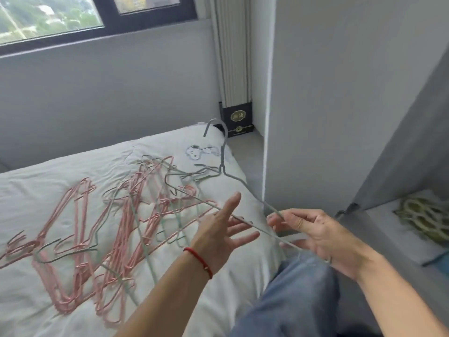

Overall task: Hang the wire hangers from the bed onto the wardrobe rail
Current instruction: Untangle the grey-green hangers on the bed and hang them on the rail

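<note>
A: Grey hanger (pixel 245 188) is up off the bed (pixel 36 171), right hand (pixel 323 237) pinching its corner, left hand (pixel 221 237) spread flat beside the bar.

B: Risk?

A: The far arm hangs just over the pile (pixel 109 215). I'd guess it could snag another hanger and drag a tangle along. The rail isn't in view.

right hand (pixel 318 235) pinches grey wire hanger (pixel 224 166), hook up | left hand (pixel 220 235) spread open beside it | pink hangers (pixel 80 229) heaped on bed (pixel 29 310), left of both hands
</note>
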`<state>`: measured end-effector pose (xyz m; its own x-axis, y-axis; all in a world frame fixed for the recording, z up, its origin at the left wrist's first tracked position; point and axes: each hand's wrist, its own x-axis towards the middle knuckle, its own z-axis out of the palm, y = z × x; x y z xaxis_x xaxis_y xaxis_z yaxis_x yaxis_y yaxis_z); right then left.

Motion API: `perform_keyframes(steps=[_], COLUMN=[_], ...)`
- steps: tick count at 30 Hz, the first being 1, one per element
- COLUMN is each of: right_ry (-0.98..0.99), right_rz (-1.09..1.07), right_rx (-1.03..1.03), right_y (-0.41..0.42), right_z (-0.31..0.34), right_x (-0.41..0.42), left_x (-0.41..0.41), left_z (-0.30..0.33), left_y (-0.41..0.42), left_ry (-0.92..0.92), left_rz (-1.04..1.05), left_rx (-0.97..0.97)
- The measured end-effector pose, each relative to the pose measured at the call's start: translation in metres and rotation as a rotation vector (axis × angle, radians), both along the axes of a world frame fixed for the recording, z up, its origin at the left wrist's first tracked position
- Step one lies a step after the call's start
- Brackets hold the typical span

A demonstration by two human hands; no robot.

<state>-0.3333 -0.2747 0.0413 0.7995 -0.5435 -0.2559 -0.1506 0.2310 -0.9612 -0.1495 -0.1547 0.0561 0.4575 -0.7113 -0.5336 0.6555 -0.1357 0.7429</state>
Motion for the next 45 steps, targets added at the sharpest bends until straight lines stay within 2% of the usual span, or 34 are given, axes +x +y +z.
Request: perform_keyframes(steps=[3, 6, 8, 12, 20, 27, 34, 39, 45], right_ry=[0.059, 0.103, 0.134, 0.155, 0.228, 0.206, 0.129, 0.167, 0.142], right_rz=[0.026, -0.093, -0.193, -0.486, -1.065, -1.426, -1.563, -1.572, -1.660], right_rx=[0.081, 0.131, 0.124, 0.119, 0.114, -0.030, -0.378, -0.543, -0.618], right_y=[-0.009, -0.014, -0.016, -0.007, 0.008, -0.023, -0.111, -0.180, -0.248], right_z=[0.014, 0.026, 0.033, 0.044, 0.054, 0.073, 0.117, 0.165, 0.196], right_x=[-0.064, -0.138, -0.188, -0.272, -0.352, -0.372, -0.372, -0.382, -0.386], left_x=[-0.051, -0.108, -0.145, -0.209, -0.299, -0.340, -0.363, -0.375, -0.380], left_z=[0.007, 0.006, 0.004, 0.007, 0.069, 0.116, 0.158, 0.181, 0.192], left_y=[-0.026, -0.056, -0.074, -0.111, -0.174, -0.233, -0.298, -0.327, -0.345], left_ry=[0.079, 0.179, 0.172, -0.023, -0.556, -0.888, -1.137, -1.132, -1.073], left_rz=[-0.175, -0.363, -0.502, -0.762, -1.012, -1.007, -0.884, -0.841, -0.773], left_rx=[0.007, 0.059, 0.075, 0.059, -0.209, -0.398, -0.576, -0.626, -0.638])
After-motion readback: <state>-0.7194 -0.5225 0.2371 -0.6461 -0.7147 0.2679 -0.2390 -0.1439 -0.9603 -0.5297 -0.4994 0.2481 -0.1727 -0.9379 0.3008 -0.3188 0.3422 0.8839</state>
